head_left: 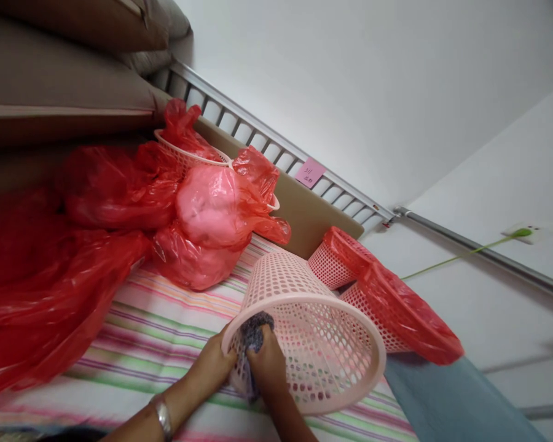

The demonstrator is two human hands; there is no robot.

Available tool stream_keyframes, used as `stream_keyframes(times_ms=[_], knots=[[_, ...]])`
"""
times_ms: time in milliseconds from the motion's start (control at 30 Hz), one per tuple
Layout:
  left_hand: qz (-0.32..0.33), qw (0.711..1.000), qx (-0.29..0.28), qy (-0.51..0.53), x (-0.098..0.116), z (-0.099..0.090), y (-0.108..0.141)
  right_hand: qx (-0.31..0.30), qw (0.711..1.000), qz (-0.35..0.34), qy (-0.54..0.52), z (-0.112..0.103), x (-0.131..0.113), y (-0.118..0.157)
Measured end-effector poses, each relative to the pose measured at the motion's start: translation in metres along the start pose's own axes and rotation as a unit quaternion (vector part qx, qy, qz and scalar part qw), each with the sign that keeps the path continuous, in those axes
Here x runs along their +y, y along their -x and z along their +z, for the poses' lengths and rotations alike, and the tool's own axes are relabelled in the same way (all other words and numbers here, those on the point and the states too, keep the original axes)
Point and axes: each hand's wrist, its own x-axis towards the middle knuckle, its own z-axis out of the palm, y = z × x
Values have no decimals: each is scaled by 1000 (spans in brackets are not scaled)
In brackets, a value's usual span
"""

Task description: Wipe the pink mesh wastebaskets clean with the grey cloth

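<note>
A pale pink perforated plastic basket (276, 276) lies tipped on its side, its round opening toward me. My left hand (215, 356), below a silver bangle, grips the basket's rim at the left. Inside the opening, my right hand (268, 362) is closed on a dark grey cloth (257, 331) pressed against the basket's inner wall. Part of the cloth hangs below my fingers.
Red plastic bags (207, 209) with pink contents crowd the left side of the striped sheet (166, 319). Behind them stands another basket (188, 158). Two red-lined baskets (378, 313) are at the right, near a metal bed rail (276, 132) and white wall.
</note>
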Motion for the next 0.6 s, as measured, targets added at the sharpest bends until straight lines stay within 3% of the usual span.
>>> stream_keyframes(times_ms=[133,267,433,600], knots=[[30,999,-12,-6,8,0,0,-5,992,65,105,-11,27,-26],[50,999,-10,-14,9,4,-1,-6,993,92,77,-11,35,-40],[50,999,-23,1,5,13,-2,18,995,64,-71,0,7,-37],[46,999,7,-5,-1,15,-3,38,975,42,-214,-1,-25,-35]])
